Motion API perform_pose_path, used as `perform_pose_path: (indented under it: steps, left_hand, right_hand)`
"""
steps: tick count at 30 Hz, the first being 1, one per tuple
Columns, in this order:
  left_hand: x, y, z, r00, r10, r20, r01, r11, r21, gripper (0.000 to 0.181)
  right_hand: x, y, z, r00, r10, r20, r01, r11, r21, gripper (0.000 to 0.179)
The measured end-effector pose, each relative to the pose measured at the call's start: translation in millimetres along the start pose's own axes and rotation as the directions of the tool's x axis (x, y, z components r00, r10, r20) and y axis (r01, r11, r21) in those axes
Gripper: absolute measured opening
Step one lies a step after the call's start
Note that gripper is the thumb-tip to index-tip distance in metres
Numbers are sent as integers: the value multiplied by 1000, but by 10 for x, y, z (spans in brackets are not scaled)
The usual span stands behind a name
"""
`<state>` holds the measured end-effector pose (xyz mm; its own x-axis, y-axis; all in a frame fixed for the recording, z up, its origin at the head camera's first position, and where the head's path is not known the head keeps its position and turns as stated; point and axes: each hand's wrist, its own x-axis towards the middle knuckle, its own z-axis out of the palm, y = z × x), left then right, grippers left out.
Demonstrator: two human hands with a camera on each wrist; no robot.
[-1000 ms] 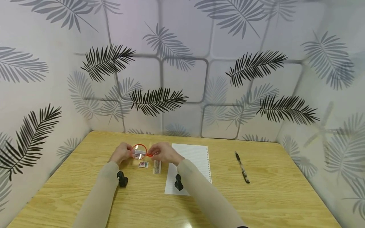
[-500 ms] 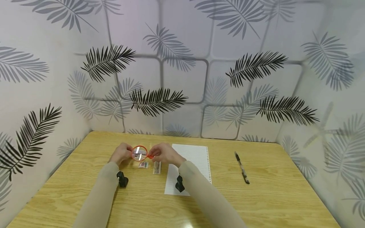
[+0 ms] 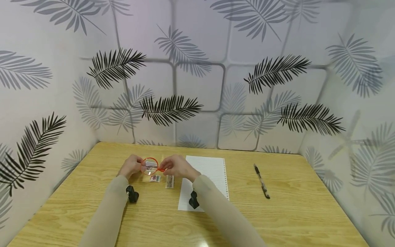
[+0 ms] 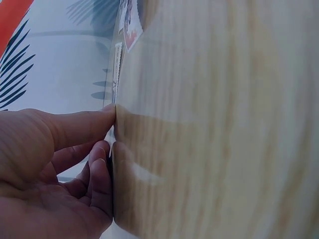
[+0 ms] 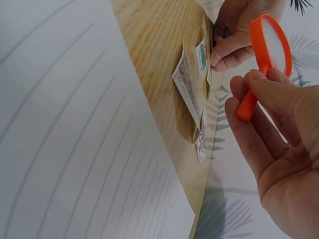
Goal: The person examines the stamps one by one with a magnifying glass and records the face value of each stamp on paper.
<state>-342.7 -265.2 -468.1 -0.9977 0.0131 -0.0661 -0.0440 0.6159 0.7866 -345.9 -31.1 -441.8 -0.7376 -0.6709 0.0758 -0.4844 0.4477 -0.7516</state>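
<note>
In the right wrist view, an orange-red magnifying glass (image 5: 264,62) has its short handle pinched between the thumb and fingers of my right hand (image 3: 177,166). Its lens is raised over a postage stamp (image 3: 152,164) at the left of the table. My left hand (image 3: 131,165) pinches that stamp's near-left edge, thumb tip and curled fingers low against the tabletop. A small pink-and-green stamp (image 3: 155,178) lies just in front of the lens. To its right, a longer stamp (image 3: 169,181) lies lengthwise, its perforated edge slightly lifted in the right wrist view.
A lined sheet of paper (image 3: 205,178) lies under my right forearm, with some handwriting near one edge. Farther right rests a capped black pen (image 3: 262,181). The wood-grain table (image 3: 296,212) meets leaf-patterned walls at the back and sides.
The magnifying glass has shifted a little down and then slightly left, and the glare on its lens has changed. Both hands stay almost in place; the stamps lie as before.
</note>
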Motion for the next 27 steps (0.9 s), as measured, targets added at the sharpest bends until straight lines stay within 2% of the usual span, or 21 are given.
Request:
perform_pose_path:
  steps: [6, 11, 17, 27]
  left_hand:
    - [20, 9, -2, 1000, 5, -21, -4, 997, 72, 13]
    - [29, 1, -1, 999, 4, -32, -1, 996, 92, 10]
    - [26, 6, -8, 1000, -5, -31, 9, 994, 113, 21]
    - [-5, 24, 10, 999, -41, -14, 42, 999, 34, 19]
  right_hand:
    - [-27, 5, -23, 1000, -27, -4, 27, 1000, 9, 21]
    - [-55, 9, -33, 999, -34, -9, 34, 999, 9, 21]
    - [-84, 40, -35, 1000, -19, -3, 19, 999, 26, 20]
    - [-189, 75, -98, 1000, -11, -19, 12, 999, 49, 15]
